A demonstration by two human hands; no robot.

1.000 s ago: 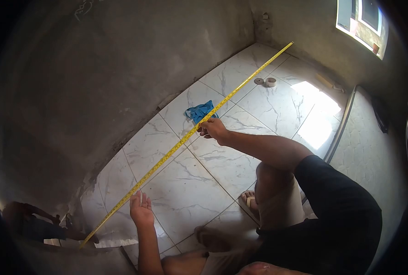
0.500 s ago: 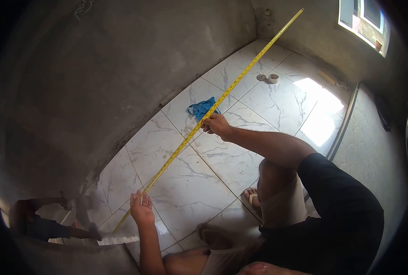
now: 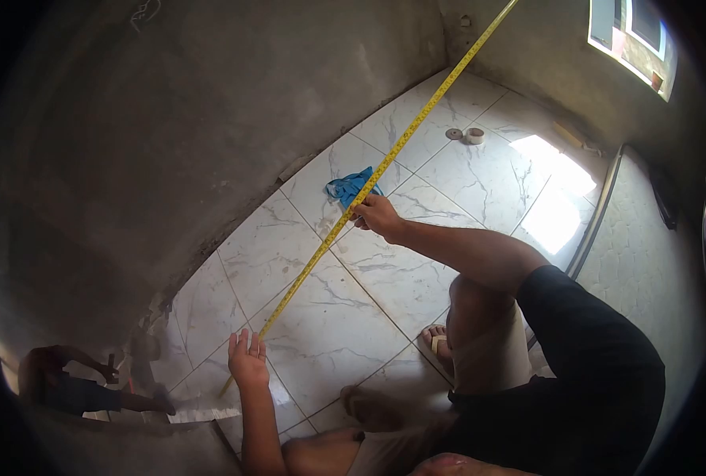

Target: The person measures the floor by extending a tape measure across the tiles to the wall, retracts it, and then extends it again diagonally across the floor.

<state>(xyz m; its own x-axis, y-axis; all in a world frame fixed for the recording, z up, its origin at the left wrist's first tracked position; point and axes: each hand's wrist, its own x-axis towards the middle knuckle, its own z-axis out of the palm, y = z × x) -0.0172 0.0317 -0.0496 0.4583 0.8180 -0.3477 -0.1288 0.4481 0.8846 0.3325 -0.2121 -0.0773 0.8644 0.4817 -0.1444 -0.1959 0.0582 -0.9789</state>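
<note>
A long yellow tape measure blade (image 3: 404,143) runs diagonally across the view, from below my left hand up past the top edge. My right hand (image 3: 377,217) is closed around its middle, thumb and fingers pinching it. Lower left, my left hand (image 3: 248,363) is open with its fingers stretched out, overlapping the lower part of the blade. Whether it touches the blade I cannot tell. The tape's lower end shows just left of my left wrist. A crumpled blue cloth (image 3: 345,187) lies on the floor behind the blade, near my right hand.
White marbled tiles (image 3: 337,293) cover the floor beside a bare grey wall (image 3: 210,119). A roll of tape (image 3: 474,136) and a round disc (image 3: 454,134) lie toward the far corner. A mattress-like panel (image 3: 638,238) leans at right. Another person (image 3: 71,381) is at lower left.
The tape blade has shifted up and to the right; its far tip has left the frame and its lower end is closer to my left hand. Both hands stay nearly in place.
</note>
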